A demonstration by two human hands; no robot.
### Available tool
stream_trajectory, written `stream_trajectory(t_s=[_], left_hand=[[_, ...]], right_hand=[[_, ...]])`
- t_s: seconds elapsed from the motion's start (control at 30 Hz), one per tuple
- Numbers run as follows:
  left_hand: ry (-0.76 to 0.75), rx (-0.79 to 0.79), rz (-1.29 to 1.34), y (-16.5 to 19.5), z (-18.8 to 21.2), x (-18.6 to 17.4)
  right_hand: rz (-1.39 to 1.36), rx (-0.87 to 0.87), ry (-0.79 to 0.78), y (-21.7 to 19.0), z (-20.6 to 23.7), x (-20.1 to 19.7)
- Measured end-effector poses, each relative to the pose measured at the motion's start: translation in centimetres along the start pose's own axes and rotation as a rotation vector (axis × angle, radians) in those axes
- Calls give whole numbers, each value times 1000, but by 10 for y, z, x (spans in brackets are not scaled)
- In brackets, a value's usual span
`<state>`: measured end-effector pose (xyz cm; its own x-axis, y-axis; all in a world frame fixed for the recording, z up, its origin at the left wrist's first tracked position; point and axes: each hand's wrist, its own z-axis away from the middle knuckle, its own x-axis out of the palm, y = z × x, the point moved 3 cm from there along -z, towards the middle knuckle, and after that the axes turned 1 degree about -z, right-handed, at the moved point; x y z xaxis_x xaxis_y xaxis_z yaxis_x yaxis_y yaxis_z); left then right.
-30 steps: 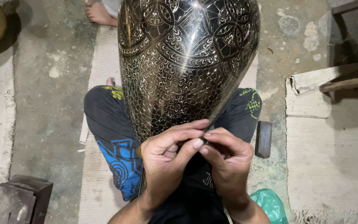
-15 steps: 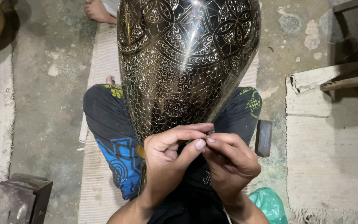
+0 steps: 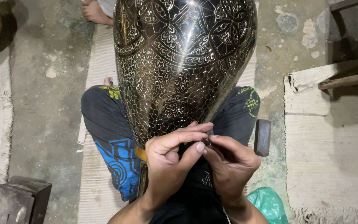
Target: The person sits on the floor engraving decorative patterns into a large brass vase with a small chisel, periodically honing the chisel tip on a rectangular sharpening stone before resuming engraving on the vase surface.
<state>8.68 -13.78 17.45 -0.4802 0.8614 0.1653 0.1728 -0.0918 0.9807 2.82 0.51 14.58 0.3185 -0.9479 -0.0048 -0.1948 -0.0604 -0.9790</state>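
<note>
Both hands are meeting at the narrow lower end of a large dark metal vase engraved with bright scale and flower patterns (image 3: 183,66), which is resting across the person's lap just beyond them. Left hand (image 3: 171,164) and right hand (image 3: 231,164) are pinching a small dark tool (image 3: 207,142) together between their fingertips, its tip touching the vase. Right of the right hand, a dark rectangular block (image 3: 262,137) is lying on the woven floor mat (image 3: 100,62). Near that wrist, a green plastic bag (image 3: 268,204) is showing.

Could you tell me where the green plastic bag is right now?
The green plastic bag lies on the floor at lower right, beside the right hand and below the dark block.
</note>
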Motion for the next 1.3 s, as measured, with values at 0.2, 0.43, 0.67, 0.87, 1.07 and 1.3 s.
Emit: stream_trajectory(t_s=[0.2,0.43,0.67,0.87,1.07,1.3], left_hand=[[13,-23,91,-3,-1,3],[21,-52,120,-6,0,4],[24,-10,98,-3,-1,3],[40,30,75,1,-1,4],[41,36,72,2,-1,3],[27,-1,99,-3,1,1]], right_hand=[[-154,99,-46,9,3,-2],[-353,267,-72,19,6,-5],[-558,392,-216,23,5,-2],[-693,469,-304,21,2,1],[-712,503,-345,22,0,4],[-681,506,-344,19,0,4]])
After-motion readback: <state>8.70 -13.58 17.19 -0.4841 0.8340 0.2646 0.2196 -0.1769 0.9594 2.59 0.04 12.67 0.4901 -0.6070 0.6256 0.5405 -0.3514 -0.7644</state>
